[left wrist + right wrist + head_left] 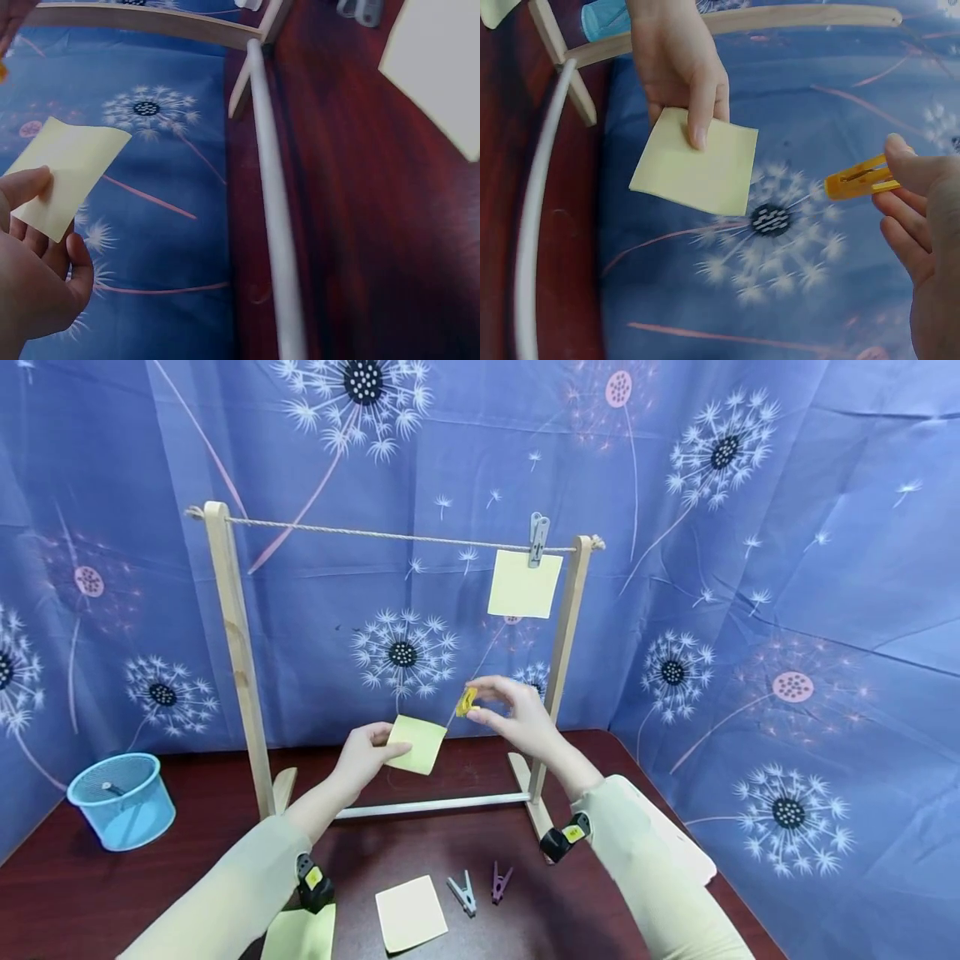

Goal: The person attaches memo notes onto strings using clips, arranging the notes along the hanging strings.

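My left hand [367,758] pinches a pale yellow paper note [417,744] by its left edge, held up in front of the wooden drying rack [238,652]. In the wrist views the same note [67,172] [697,161] hangs from thumb and fingers. Just right of it, my right hand [517,714] pinches a yellow clothespin [467,701] [859,178], a short gap away from the note. On the rack's string [375,534] a grey clothespin [537,538] holds another yellow note [524,583].
On the dark red table [90,893] lie two more yellow notes [410,912] [300,933], a grey clothespin [462,892] and a purple clothespin [499,882]. A light blue mesh basket [122,798] stands at the far left. A blue dandelion-print cloth hangs behind.
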Action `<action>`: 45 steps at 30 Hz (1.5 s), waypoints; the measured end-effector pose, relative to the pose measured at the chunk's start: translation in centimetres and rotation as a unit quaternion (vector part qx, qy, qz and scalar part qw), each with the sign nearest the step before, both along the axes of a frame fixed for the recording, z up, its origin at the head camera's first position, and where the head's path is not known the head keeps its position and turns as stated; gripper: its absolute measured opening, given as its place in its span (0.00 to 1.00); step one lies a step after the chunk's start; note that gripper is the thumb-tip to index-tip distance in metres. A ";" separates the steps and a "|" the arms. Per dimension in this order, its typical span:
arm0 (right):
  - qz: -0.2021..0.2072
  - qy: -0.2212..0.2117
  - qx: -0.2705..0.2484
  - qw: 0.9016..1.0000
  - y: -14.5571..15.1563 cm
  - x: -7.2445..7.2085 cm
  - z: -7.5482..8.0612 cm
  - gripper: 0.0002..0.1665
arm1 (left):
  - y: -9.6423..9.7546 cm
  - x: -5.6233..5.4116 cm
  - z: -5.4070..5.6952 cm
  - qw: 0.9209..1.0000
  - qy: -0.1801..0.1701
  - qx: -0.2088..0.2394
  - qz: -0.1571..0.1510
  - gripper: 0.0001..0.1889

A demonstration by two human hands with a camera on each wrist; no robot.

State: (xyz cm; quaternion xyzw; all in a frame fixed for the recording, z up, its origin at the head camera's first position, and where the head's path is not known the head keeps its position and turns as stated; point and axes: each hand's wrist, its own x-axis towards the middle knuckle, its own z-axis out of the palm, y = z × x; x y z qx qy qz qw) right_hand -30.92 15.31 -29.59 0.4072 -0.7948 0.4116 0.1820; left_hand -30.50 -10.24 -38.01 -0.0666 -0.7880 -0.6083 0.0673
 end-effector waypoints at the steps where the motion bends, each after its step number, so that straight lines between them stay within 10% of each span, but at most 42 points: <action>1: 0.004 0.009 -0.003 1.000 -0.2 0.0 0.6 0.22 | 0.0 -0.1 0.4 1.000 -0.001 0.007 -0.001 0.18; 12: 0.014 0.102 -0.019 0.994 -2.4 0.6 7.7 0.22 | 0.1 -0.8 3.7 0.998 0.006 0.055 -0.003 0.19; 26: -0.004 0.115 -0.079 0.990 -2.7 0.6 16.0 0.21 | 1.0 -1.6 10.8 0.993 0.063 0.096 -0.014 0.23; 45: -0.131 0.125 -0.110 0.977 -4.3 -0.1 21.7 0.14 | 3.1 -1.4 18.3 0.978 0.137 0.158 -0.023 0.19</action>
